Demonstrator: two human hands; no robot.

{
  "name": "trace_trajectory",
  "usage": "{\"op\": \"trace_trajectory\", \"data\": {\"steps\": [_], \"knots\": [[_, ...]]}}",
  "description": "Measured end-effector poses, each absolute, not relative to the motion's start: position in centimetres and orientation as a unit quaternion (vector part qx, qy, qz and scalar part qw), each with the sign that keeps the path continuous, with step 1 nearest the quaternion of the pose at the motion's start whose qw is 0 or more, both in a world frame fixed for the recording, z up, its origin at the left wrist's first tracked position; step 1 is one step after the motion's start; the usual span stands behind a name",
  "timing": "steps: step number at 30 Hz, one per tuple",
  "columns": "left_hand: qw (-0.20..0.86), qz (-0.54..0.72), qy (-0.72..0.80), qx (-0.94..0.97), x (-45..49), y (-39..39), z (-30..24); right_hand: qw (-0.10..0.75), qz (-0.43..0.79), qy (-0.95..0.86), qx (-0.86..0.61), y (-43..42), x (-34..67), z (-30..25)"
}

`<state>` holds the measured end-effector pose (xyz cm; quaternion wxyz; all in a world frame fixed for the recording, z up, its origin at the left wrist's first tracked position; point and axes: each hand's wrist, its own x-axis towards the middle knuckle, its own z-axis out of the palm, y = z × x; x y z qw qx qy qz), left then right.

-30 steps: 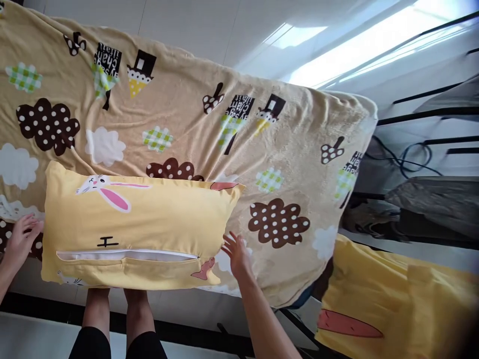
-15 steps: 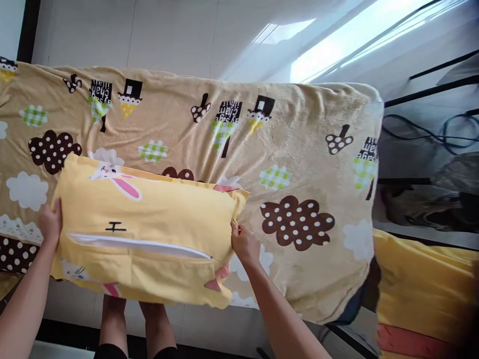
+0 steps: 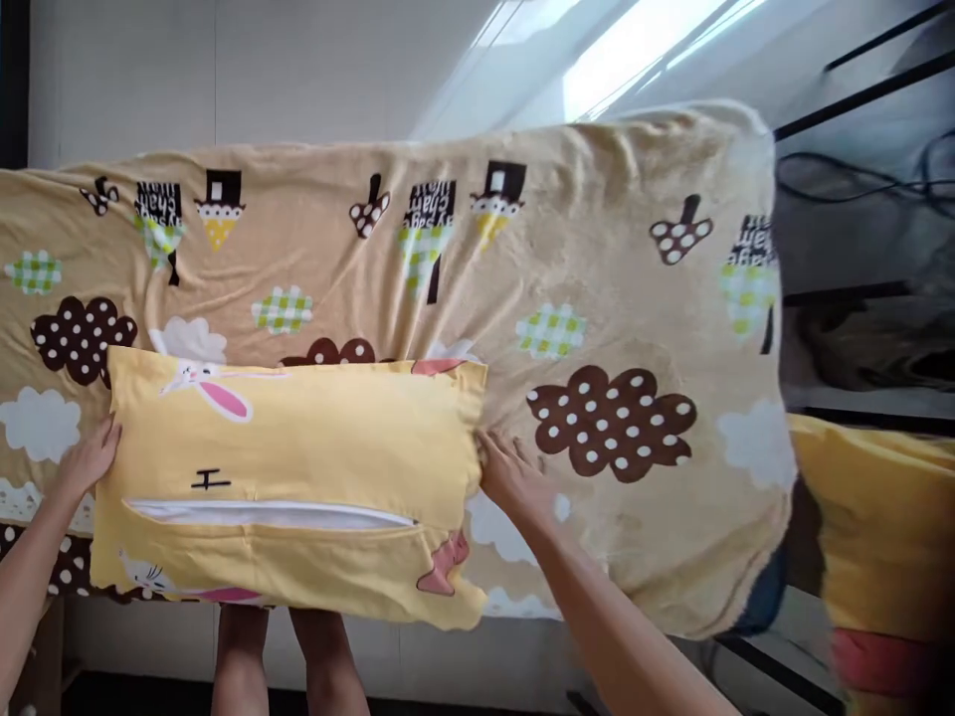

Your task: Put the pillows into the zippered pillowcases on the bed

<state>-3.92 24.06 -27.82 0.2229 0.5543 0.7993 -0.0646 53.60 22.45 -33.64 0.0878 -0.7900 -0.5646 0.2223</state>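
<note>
A yellow pillow with a pink-eared rabbit print lies near the front edge of the bed, its cover gaping along a slit where white filling shows. The left hand presses flat against the pillow's left end, fingers spread, and the right hand pushes against its right end, so the pillow sits squeezed between the two hands. Beneath it spreads a tan fleece blanket printed with dotted brown clouds, white clouds and checked green patches. Another yellow cloth lies past the bed's right end.
</note>
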Motion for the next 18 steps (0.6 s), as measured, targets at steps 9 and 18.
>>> {"op": "trace_trajectory", "data": {"steps": [9,18], "knots": [[0.125,0.045,0.638,0.759,13.6,22.7,-31.0,0.123,0.178,-0.697,-0.684,19.8,41.5,-36.1],[0.056,0.139,0.661,0.735,12.3,15.8,-26.0,0.162,0.113,-0.672,-0.713,13.1,43.0,-30.7]]}}
